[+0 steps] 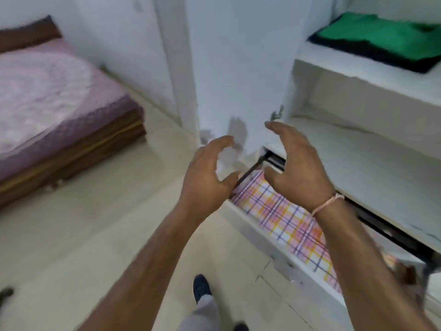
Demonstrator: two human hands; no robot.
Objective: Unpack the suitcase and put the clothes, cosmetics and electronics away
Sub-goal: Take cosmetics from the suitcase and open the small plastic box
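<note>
My left hand [210, 173] and my right hand [296, 163] hover side by side in front of a white wardrobe, fingers loosely spread and holding nothing. Below them a pulled-out white drawer [281, 266] is lined with a pink, orange and blue checked paper [288, 223]. On an upper shelf [372, 77] at the right lies a folded green garment [379, 37] on top of a dark one [391, 57]. No suitcase is in view.
The white wardrobe door [241, 68] stands open just behind my hands. A low bed with a pink cover [55, 96] fills the left. The pale tiled floor [100, 235] lies between them. My dark shoe [201, 287] is below.
</note>
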